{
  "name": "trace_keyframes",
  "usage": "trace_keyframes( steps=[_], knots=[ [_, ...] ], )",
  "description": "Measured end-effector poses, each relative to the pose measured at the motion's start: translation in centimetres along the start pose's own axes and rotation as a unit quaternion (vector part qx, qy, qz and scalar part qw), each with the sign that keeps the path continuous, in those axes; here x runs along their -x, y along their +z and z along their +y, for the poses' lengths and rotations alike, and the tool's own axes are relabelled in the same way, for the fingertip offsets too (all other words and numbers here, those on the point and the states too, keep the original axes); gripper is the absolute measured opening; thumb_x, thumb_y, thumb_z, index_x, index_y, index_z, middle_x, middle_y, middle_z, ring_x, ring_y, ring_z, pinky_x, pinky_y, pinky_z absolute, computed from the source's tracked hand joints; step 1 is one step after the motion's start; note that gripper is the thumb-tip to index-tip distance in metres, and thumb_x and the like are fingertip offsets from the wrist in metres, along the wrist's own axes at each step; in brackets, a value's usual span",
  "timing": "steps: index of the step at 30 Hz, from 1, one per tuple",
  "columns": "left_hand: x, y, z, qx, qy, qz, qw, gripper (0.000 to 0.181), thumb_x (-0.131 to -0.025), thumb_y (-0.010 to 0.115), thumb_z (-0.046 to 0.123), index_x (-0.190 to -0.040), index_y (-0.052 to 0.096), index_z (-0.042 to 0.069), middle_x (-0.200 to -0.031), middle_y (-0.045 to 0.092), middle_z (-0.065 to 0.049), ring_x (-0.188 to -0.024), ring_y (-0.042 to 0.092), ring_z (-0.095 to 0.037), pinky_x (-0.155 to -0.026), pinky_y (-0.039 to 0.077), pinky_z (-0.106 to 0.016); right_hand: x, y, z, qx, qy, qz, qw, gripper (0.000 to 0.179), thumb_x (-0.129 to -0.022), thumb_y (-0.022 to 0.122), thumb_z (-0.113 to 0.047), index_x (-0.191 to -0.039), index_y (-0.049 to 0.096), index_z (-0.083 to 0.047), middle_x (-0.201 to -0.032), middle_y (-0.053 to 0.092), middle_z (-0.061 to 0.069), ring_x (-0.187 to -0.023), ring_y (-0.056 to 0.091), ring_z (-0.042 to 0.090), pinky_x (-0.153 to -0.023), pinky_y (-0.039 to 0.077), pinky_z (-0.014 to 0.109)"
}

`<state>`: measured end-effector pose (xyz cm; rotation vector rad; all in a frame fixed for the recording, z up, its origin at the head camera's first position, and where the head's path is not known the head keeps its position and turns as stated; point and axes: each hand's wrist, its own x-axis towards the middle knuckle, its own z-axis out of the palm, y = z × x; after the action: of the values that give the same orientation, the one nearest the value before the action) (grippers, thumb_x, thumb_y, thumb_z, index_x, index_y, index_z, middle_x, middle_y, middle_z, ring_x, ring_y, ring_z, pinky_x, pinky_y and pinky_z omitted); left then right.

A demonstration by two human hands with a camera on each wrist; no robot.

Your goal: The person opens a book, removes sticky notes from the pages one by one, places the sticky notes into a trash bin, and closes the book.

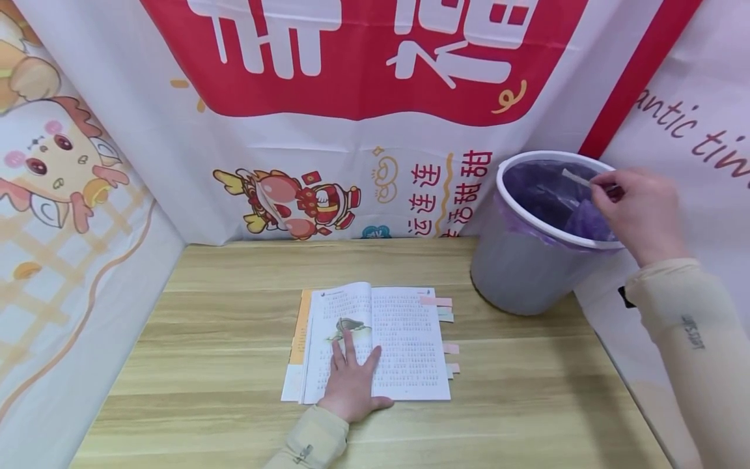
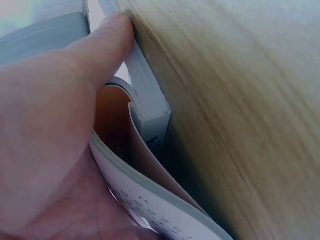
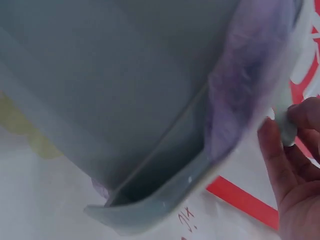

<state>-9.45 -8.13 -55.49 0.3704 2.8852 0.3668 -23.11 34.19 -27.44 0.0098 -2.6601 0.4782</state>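
Observation:
An open book (image 1: 404, 352) lies on the wooden table, its left page carrying a small picture of a boat. My left hand (image 1: 351, 384) rests on that page, fingers spread, thumb over the lower edge near the fold. Seen from the left wrist, the thumb lies along the book's edge (image 2: 147, 95). Over the mouth of a grey bin (image 1: 521, 273), my right hand (image 1: 641, 208) pinches a small pale strip (image 1: 577, 177) between thumb and fingers. In the right wrist view the strip (image 3: 286, 117) looks light green, beside the bin's rim (image 3: 150, 212).
A purple liner bag (image 1: 586, 221) hangs inside the bin and folds over its white rim. Several pink and pale green tabs (image 1: 451, 348) stick out from the book's right edge. Behind the table hangs a printed cloth (image 1: 351, 137), with more printed cloth on both sides.

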Motion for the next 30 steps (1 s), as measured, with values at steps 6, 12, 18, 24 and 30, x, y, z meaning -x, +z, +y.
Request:
trace_keyframes(
  steps=[6,12,18,24,30],
  knots=[
    [-0.1,0.0,-0.1,-0.007,0.001,0.001,1.0,0.106,-0.069,0.071,0.074,-0.154,0.037,0.02,-0.153,-0.006,-0.043,-0.135,0.006,-0.067,-0.11,0.027,-0.065,-1.4,1.1,-0.1,0.009,0.012,-0.051,0.9986,0.03,-0.097,0.058,-0.013,-0.118,0.066,0.007,-0.113,0.061,0.032,-0.101,0.052,0.045,-0.089,0.047,0.062],
    [-0.1,0.2,-0.1,-0.01,0.003,0.002,0.9999,0.107,-0.069,0.07,0.075,-0.155,0.036,0.021,-0.153,-0.006,-0.043,-0.135,0.006,-0.067,-0.11,0.027,-0.065,-1.9,2.3,-0.3,0.011,-0.004,-0.055,0.9984,0.027,-0.096,0.059,-0.012,-0.112,0.068,0.008,-0.106,0.064,0.032,-0.095,0.055,0.045,-0.087,0.047,0.061],
    [-0.1,0.3,-0.3,-0.01,0.003,0.004,0.9999,0.107,-0.068,0.069,0.076,-0.154,0.037,0.021,-0.153,-0.005,-0.043,-0.135,0.007,-0.067,-0.11,0.027,-0.065,-2.2,3.2,-0.2,0.026,-0.016,-0.066,0.9974,0.028,-0.095,0.059,-0.016,-0.111,0.07,0.004,-0.105,0.065,0.031,-0.093,0.055,0.044,-0.083,0.044,0.059],
    [-0.1,0.2,-0.3,-0.002,-0.002,-0.004,1.0,0.107,-0.069,0.07,0.075,-0.155,0.035,0.022,-0.154,-0.007,-0.042,-0.136,0.005,-0.067,-0.11,0.026,-0.065,-2.3,3.9,-0.2,0.032,-0.012,-0.082,0.996,0.032,-0.096,0.057,-0.018,-0.113,0.07,0.005,-0.107,0.066,0.032,-0.095,0.056,0.047,-0.087,0.043,0.062],
    [-0.1,-0.1,-0.2,0.004,-0.001,-0.005,1.0,0.106,-0.069,0.072,0.072,-0.154,0.037,0.02,-0.153,-0.005,-0.043,-0.135,0.005,-0.067,-0.11,0.026,-0.065,-2.2,4.1,-0.3,0.03,-0.017,-0.07,0.9969,0.032,-0.096,0.055,-0.019,-0.111,0.07,0.005,-0.109,0.065,0.033,-0.097,0.058,0.049,-0.09,0.043,0.063]
  ],
)
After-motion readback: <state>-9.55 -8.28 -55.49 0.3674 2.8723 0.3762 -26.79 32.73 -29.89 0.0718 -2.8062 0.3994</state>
